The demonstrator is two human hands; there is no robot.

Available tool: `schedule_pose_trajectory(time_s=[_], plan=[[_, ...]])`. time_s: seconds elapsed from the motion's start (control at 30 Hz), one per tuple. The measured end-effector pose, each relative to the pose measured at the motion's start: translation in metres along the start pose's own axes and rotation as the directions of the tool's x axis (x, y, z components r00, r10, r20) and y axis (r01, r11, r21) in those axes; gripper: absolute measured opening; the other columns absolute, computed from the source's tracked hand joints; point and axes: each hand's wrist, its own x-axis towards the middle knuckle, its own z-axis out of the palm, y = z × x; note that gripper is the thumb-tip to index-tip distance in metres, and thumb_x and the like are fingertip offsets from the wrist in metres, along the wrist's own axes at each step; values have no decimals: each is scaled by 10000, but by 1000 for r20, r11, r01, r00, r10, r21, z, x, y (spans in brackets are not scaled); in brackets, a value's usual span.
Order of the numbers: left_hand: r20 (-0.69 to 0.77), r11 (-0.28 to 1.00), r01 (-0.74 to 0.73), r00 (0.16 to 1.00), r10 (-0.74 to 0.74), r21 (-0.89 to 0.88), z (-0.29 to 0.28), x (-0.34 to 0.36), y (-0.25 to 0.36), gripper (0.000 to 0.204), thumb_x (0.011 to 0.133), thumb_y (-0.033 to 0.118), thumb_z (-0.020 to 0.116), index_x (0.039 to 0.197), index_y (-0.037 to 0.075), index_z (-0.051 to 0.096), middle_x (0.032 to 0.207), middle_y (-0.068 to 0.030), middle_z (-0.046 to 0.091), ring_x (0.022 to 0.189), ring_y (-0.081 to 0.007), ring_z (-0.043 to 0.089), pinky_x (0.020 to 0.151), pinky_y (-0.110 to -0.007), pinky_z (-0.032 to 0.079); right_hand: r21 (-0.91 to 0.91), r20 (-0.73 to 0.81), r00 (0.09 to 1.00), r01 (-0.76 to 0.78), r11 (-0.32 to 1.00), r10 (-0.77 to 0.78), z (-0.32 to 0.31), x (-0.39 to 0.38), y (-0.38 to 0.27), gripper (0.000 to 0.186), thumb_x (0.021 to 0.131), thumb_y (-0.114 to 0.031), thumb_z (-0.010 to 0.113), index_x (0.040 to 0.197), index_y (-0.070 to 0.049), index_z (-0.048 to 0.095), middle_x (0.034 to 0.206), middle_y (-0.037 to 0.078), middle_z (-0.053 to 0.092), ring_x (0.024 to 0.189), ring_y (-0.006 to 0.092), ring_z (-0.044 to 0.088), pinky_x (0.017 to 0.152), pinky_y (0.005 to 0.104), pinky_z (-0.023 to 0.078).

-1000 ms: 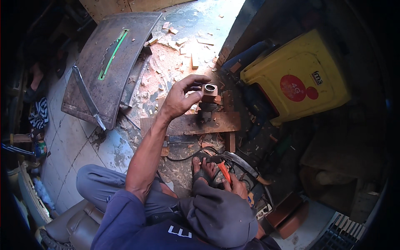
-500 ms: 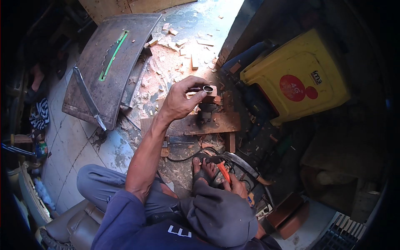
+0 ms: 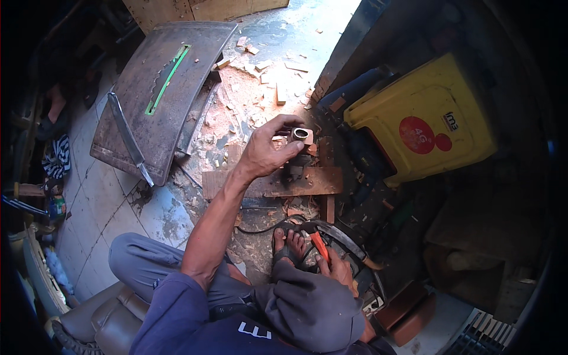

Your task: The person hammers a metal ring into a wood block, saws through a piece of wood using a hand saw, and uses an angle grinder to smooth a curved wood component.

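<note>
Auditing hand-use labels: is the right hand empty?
No, the right hand holds an orange object that sticks out past it.

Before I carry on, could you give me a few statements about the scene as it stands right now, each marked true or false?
1. The left hand holds a hollow, ring-ended piece between thumb and fingers. True.
2. The right hand is empty. False: it grips an orange object.
3. A green strip runs along the slot in the saw table. True.
4. The yellow plastic item is left of the saw table. False: it is to the right.
5. Wood scraps lie on the floor beyond the left hand. True.
</note>
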Motion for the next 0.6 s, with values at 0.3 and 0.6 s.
schedule_pose_trajectory(time_s=[0.3,0.6], plan=[[13,970,98,995,-98,-223,8,-2,-26,367,953,76,771,1296,17,655,1162,-83,743,1120,-150,692,1021,-314,547,47,-415,783,527,848,-464,-55,36,-79,352,1063,-123,572,1388,9,603,969,222,733,843,320,759,769,386,575],[0,960,108,994,-112,-257,7,-4,-38,349,946,21,765,1282,3,672,1172,-74,738,1118,-156,700,1007,-314,560,-198,-446,634,618,760,-632,-97,75,-147,304,1046,-102,615,1328,13,612,972,215,742,810,354,773,679,381,593]])
